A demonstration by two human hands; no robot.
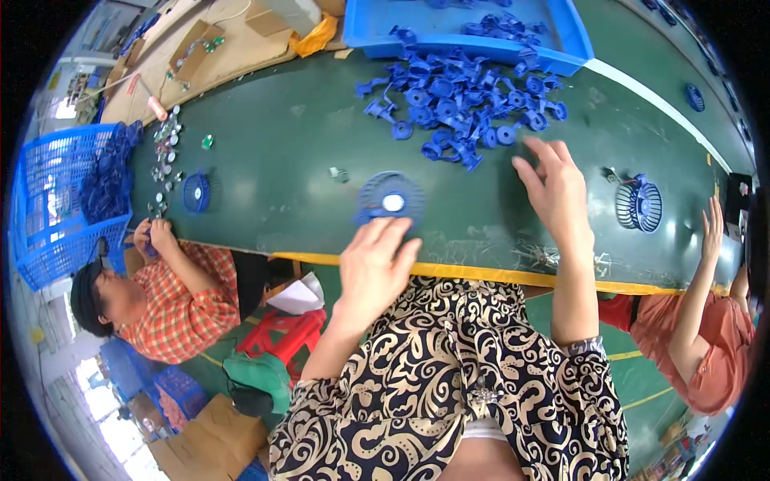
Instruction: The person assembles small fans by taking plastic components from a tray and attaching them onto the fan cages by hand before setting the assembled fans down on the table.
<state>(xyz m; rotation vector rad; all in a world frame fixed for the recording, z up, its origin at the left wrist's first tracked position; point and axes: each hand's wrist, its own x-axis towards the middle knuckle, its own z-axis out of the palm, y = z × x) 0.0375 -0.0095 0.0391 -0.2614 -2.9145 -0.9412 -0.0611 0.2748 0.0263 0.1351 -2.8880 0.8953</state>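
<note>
In the head view, the cage lies on the green table in front of me, and I place everything else by it. My left hand is at its near rim, fingers loosely bent and touching, thumb apart; whether they truly grip it I cannot tell. My right hand is beyond the cage's right side, thumb and fingers parted, with nothing that I can see between them, near the pile of blue parts.

I judge the cage best steadied by light fingertip pressure on the rim, sparing the thin ribs. From the pile, I would pinch one loose part at its near edge, by the stem, since the heap looks tangled.

The cage is round, ribbed blue plastic, slightly blurred, with a smooth white hub. The parts beyond it look like moulded plastic, discs on short stems, spilling before a glossy blue tray. Just left of the cage sits a small green-and-silver piece; well to its right lies another ribbed cage.
</note>
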